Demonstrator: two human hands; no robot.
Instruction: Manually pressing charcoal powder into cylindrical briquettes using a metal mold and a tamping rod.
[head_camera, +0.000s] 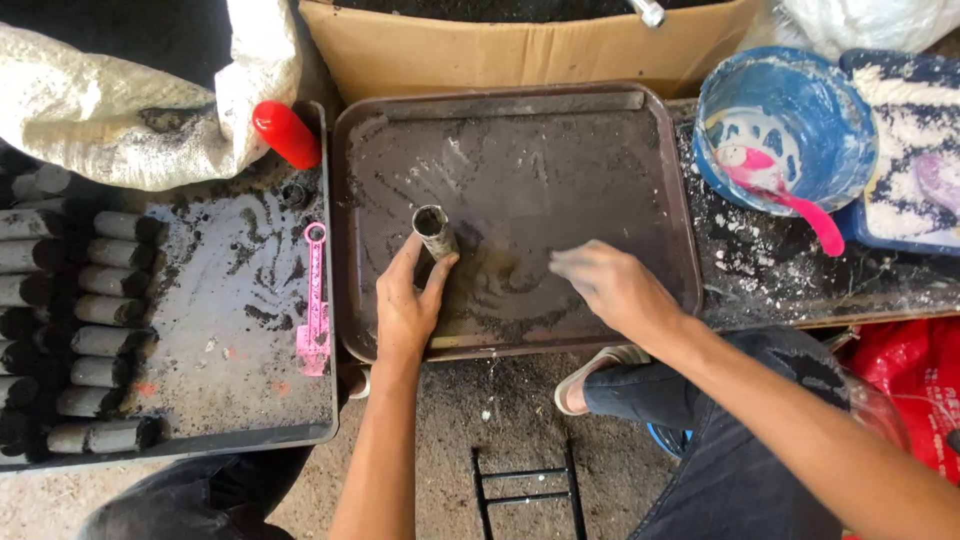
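A short grey tube, open at the top, is standing slightly tilted on the brown tray. The left hand is gripping it low on the wall between thumb and fingers. Judgement: thin-walled, light and fairly stiff, likely dusty and a little slippery; the lower wall is the safe hold, since squeezing near the open rim could dent it.

The right hand is lying open, fingers spread flat, brushing dark powder across the tray floor; it is holding nothing.

Left of this, a second dark tray is carrying a column of filled grey tubes lying on their sides, with a pink measuring spoon beside them and a red cap-like object at its far corner.

A woven whitish sack is slumping at upper left. A plain cardboard box is standing behind the brown tray; no label legible. At right, a blue bucket with white residue is holding a pink scoop, next to a blue tray of white powder. A red plastic bag is lying lower right.
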